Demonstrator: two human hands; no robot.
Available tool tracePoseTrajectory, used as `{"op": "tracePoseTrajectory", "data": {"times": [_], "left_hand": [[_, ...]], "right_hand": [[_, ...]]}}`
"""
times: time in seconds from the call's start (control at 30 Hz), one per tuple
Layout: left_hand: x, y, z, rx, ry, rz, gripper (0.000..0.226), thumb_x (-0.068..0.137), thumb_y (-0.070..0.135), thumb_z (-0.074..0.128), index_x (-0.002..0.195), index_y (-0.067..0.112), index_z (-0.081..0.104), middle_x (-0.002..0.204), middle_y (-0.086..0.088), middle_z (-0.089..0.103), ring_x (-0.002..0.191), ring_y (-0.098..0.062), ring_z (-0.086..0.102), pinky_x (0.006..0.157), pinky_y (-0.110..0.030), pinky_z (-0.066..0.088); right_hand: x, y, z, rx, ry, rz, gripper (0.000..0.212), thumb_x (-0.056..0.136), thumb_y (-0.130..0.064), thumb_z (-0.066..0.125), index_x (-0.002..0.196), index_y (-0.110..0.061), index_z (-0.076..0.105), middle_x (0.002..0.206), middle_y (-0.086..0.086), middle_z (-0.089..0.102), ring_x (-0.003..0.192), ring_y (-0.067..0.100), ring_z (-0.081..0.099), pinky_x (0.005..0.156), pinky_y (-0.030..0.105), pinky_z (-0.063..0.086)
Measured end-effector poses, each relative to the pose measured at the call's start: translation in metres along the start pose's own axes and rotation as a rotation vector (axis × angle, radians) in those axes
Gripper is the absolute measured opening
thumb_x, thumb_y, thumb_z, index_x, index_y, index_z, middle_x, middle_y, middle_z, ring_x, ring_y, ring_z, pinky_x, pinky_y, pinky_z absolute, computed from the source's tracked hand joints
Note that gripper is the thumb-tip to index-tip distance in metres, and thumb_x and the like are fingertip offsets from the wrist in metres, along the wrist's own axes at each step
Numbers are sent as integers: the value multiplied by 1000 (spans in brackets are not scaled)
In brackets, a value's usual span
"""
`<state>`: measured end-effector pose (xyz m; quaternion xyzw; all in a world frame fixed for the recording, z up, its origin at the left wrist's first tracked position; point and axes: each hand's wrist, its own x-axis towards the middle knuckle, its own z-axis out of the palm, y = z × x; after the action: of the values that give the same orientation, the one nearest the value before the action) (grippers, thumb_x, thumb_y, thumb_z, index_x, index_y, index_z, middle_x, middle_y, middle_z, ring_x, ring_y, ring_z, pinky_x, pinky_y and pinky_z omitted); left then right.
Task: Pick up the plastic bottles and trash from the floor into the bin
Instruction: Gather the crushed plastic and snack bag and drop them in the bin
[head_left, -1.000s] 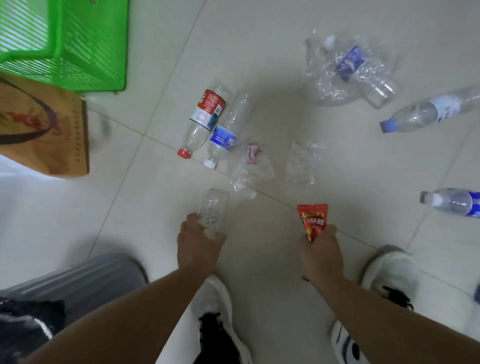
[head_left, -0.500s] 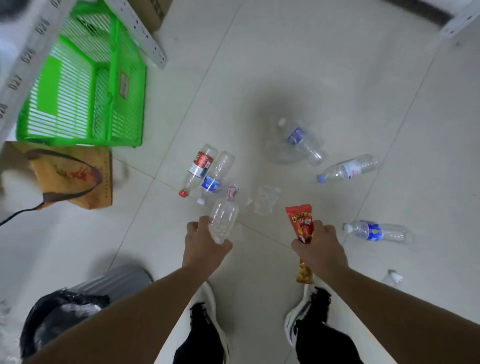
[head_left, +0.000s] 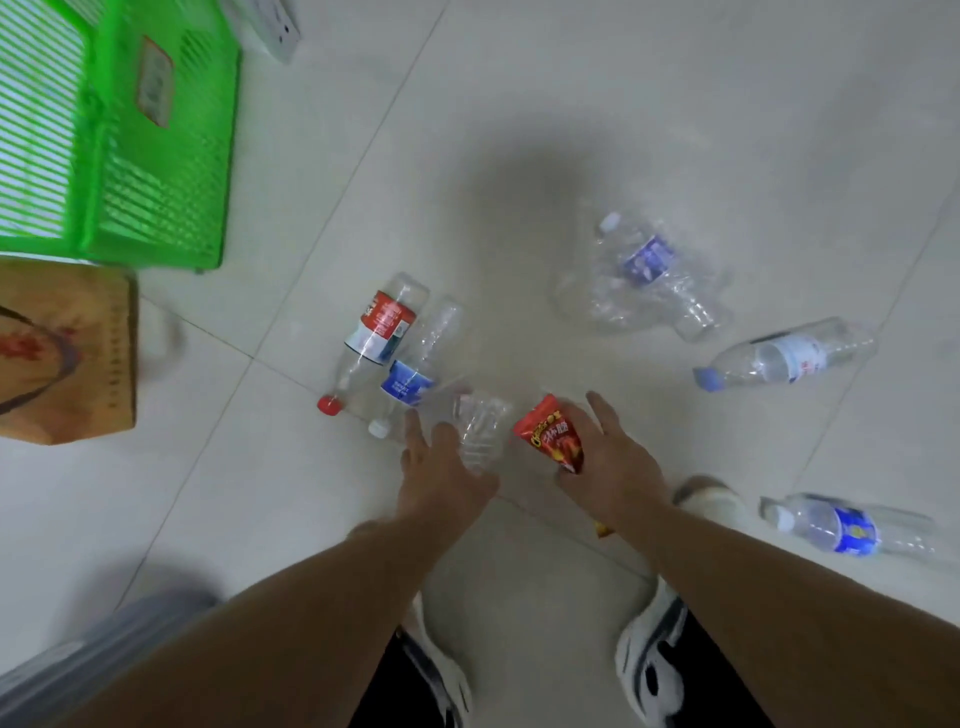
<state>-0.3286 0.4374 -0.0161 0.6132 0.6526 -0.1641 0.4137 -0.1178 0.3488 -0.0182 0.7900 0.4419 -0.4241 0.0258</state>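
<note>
My left hand (head_left: 444, 473) grips a clear crumpled bottle (head_left: 480, 431). My right hand (head_left: 615, 462) holds a red snack wrapper (head_left: 550, 434), its fingers partly spread. On the floor ahead lie a red-labelled bottle (head_left: 379, 338) and a blue-labelled bottle (head_left: 421, 364) side by side. A crushed bottle on clear plastic (head_left: 649, 280) lies further right, then a blue-capped bottle (head_left: 784, 356) and a blue-labelled bottle (head_left: 847, 527) by my right foot. The grey bin (head_left: 98, 644) shows at the lower left edge.
A green slatted basket (head_left: 161, 171) stands at the upper left, with a brown paper bag (head_left: 67, 353) below it. My two shoes (head_left: 654, 660) are on the white tiled floor (head_left: 571, 104) under my arms.
The view has dropped closer to the floor. Both hands have come nearer together and reach forward, still holding the clear bottle and the red wrapper. The right hand's fingers have spread.
</note>
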Motion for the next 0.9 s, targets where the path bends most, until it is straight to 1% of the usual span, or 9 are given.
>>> {"op": "tracePoseTrajectory", "data": {"times": [0.07,0.17,0.23,0.33,0.43,0.57,0.67,0.77,0.9], "left_hand": [[19,-11,28,66,42,5,76,76,38,83,144,29,49,179,0,3,153,-39,35,111,-46,46],[25,-25,53,229,148,4,73,76,34,82,142,33,49,156,-3,39,134,-35,49,97,-49,52],[14,-28,58,254,144,7,65,77,34,79,135,29,49,135,-4,55,121,-34,59,91,-48,52],[-13,-18,48,165,116,-58,60,78,34,77,131,25,51,124,-6,66,118,-36,61,93,-48,50],[-42,2,25,51,125,-93,63,77,31,79,133,23,53,122,-8,69,117,-39,63,95,-48,52],[-67,34,-14,-51,124,-61,75,73,24,78,144,29,54,116,-2,74,111,-35,67,94,-48,56],[-65,54,-35,-129,121,-24,83,71,25,77,149,37,53,117,4,75,109,-30,70,94,-49,59],[-42,62,-38,-154,127,24,84,72,24,83,151,31,54,118,3,74,110,-29,70,98,-49,58],[2,60,-25,-187,130,47,81,72,25,83,147,30,55,117,4,73,110,-27,69,99,-49,58]], "right_hand": [[24,13,34,-15,25,-53,96,80,-39,80,159,-54,26,176,-6,12,124,36,66,91,47,58],[30,28,66,-126,63,-128,71,83,-31,82,147,-29,50,148,8,40,117,40,63,84,50,62],[21,34,67,-91,25,-78,53,90,-28,74,138,-18,54,131,12,55,113,41,64,83,48,58],[-2,37,45,51,67,70,42,90,-26,69,125,-15,48,117,14,64,105,41,66,78,45,52],[-21,36,-3,95,114,85,68,87,-29,73,145,-20,39,117,13,68,104,40,67,78,44,54],[-10,26,-91,43,166,47,106,85,-35,77,169,-26,12,127,12,67,111,34,66,86,46,57],[23,12,-142,-33,256,-38,107,83,-38,78,167,-29,11,119,12,70,106,36,68,84,47,56],[69,0,-162,-146,299,-79,105,82,-44,79,164,-34,15,118,13,72,103,40,71,81,46,54],[124,5,-134,-178,86,32,98,85,-52,77,163,-28,21,137,13,65,119,39,69,92,50,57]]}}
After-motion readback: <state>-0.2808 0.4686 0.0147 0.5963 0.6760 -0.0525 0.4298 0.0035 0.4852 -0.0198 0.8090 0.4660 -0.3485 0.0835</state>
